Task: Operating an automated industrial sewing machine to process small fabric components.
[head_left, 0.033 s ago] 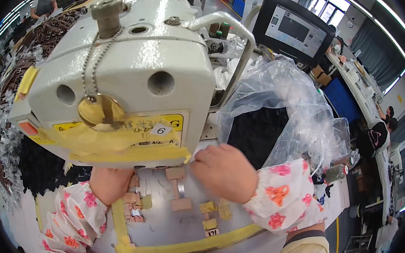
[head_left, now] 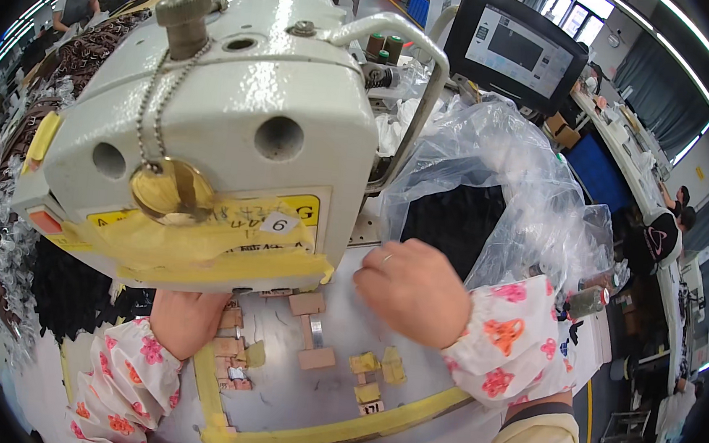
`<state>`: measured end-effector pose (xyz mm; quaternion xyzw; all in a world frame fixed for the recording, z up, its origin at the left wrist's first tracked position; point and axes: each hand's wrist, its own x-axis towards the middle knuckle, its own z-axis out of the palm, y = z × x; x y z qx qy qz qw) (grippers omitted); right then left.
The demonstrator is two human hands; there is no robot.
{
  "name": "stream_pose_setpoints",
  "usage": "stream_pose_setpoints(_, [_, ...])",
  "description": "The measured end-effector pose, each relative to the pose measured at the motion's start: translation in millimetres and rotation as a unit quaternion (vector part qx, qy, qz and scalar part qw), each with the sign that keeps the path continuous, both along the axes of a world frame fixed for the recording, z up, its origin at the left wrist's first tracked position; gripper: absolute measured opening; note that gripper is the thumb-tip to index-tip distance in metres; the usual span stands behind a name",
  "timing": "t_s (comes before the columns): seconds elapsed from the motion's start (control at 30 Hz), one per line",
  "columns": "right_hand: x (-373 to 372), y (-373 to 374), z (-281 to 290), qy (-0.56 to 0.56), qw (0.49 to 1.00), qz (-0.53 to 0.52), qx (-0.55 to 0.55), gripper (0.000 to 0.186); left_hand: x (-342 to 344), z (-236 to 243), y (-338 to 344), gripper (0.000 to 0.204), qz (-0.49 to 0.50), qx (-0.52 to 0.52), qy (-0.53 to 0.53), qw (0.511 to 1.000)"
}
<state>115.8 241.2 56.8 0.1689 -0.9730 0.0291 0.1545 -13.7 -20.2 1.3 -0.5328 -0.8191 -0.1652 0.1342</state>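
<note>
A big white industrial sewing machine head (head_left: 220,117) fills the upper left, with yellow tape and a gold disc on a chain across its front. My left hand (head_left: 185,325) reaches beneath its lower edge, and the machine hides the fingers. To the right of the head, my right hand (head_left: 416,293) hovers above the metal work plate (head_left: 271,408), fingers curled inward. Whatever that hand may hold is out of sight. Small pinkish-tan blocks (head_left: 317,358) and yellow-taped pieces (head_left: 367,393) sit on the plate between my hands.
Clear plastic sheeting (head_left: 535,178) surrounds black material (head_left: 452,230) at the right. A control screen (head_left: 513,50) stands behind it. Thread spools (head_left: 588,303) lie near my right sleeve. More black pieces (head_left: 78,294) are heaped at the left. Other people are farther off.
My right hand has moved a little to the right, away from the machine head's lower corner. My left hand stays under the head, slightly farther left in the picture.
</note>
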Motion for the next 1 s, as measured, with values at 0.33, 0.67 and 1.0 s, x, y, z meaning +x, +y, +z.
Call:
stream_pose_setpoints(0.33, [15, 64, -13, -0.004, 0.995, -0.041, -0.089, 0.015, 6, 21, -31, 0.025, 0.088, 0.021, -0.005, 0.996])
stream_pose_setpoints(0.67, [6, 62, -7, 0.026, 0.998, -0.056, -0.012, 0.013, 10, 2, 21, 0.020, 0.044, 0.017, -0.084, 0.995])
stream_pose_setpoints(1.0, [6, -6, 9, -0.096, 0.957, -0.027, -0.272, 0.008, 2, -11, 24, 0.028, 0.032, 0.040, -0.092, 0.994])
